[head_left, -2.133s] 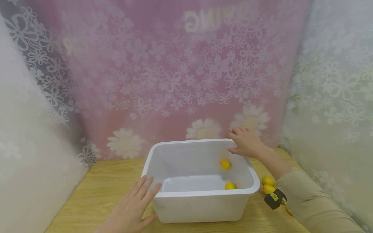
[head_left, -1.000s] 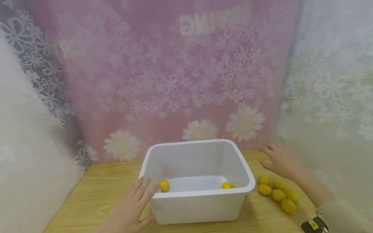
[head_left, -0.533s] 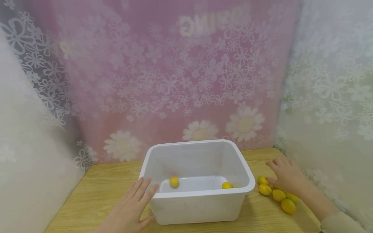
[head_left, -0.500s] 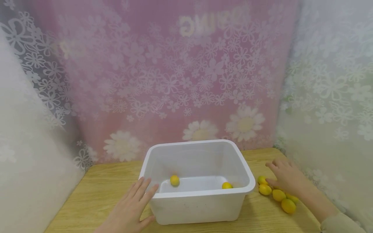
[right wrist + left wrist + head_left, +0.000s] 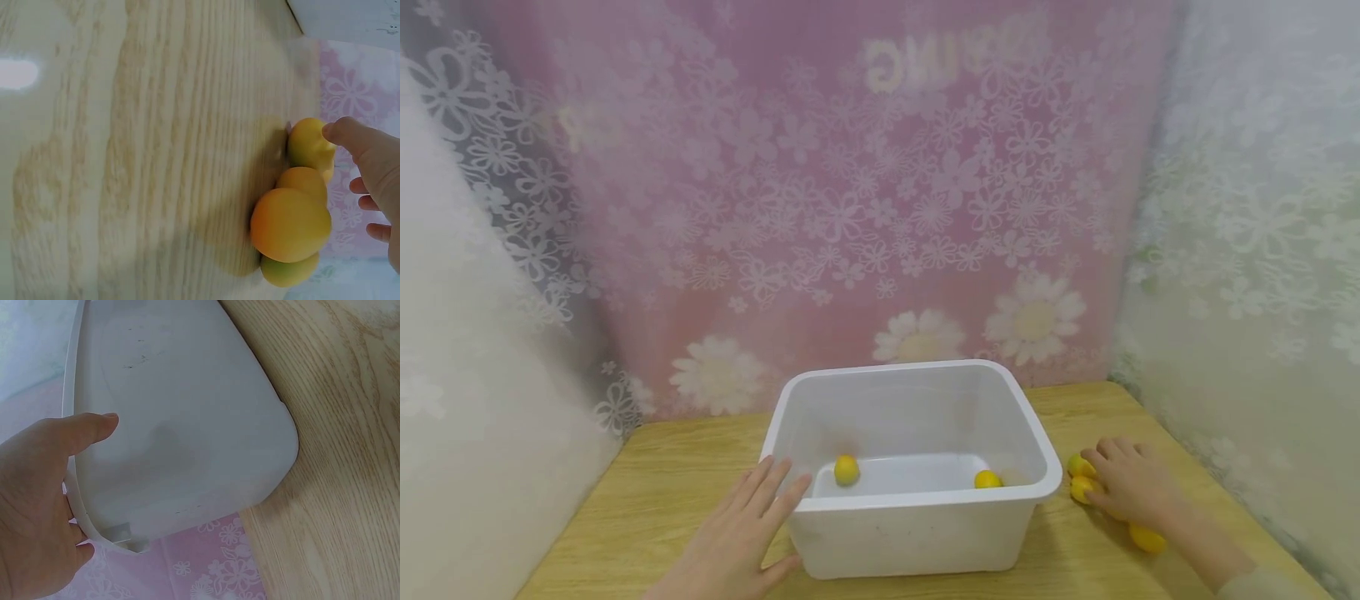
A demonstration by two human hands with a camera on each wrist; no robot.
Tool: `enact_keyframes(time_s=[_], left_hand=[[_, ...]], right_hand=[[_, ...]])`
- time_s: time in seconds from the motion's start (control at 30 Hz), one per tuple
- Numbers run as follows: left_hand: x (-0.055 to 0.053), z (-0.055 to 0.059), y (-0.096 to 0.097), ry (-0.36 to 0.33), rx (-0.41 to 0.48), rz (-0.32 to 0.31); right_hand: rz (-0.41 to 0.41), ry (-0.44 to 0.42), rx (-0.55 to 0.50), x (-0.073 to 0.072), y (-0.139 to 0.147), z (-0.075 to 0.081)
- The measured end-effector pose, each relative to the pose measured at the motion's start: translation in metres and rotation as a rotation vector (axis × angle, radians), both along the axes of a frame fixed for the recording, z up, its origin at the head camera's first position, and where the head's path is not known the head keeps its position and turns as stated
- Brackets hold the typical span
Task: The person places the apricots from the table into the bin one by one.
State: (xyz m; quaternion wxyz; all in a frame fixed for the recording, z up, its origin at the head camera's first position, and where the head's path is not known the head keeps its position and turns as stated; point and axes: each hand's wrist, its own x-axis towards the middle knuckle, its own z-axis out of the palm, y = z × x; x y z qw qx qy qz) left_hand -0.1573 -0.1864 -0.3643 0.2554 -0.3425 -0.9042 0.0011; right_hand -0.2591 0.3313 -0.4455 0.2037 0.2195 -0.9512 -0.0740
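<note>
A white plastic tub stands on the table, with two small round yellow fruits inside: one fruit towards the left and another fruit near the right front. My left hand rests at the tub's left front corner, fingers extended over the rim and thumb outside the wall. Right of the tub, my right hand reaches over a cluster of oval yellow-green fruits and hides part of it. In the right wrist view its thumb touches or nearly touches a lemon-like fruit; no fruit is visibly gripped.
The wood-grain table extends on both sides of the tub. A pink flowered curtain hangs behind it, and pale sheets close in the left and right sides.
My right hand has left the tub's right rim, swung right, and come down over the fruit cluster. One fruit in the tub has rolled left. The left hand has stayed at its corner.
</note>
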Motion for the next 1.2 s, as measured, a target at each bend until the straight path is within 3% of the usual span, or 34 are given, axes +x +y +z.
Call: enact_keyframes(time_s=[0.47, 0.7, 1.2], left_hand=[[0.001, 0.005, 0.0, -0.068, -0.033, 0.023], [0.0, 0.005, 0.0, -0.03, -0.052, 0.006], [-0.001, 0.004, 0.0, -0.049, -0.055, 0.015]], right_hand=[[0.042, 0.026, 0.025, -0.002, -0.004, -0.007], [0.008, -0.01, 0.031, 0.0, -0.004, -0.011], [-0.005, -0.006, 0.025, 0.002, -0.005, -0.018]])
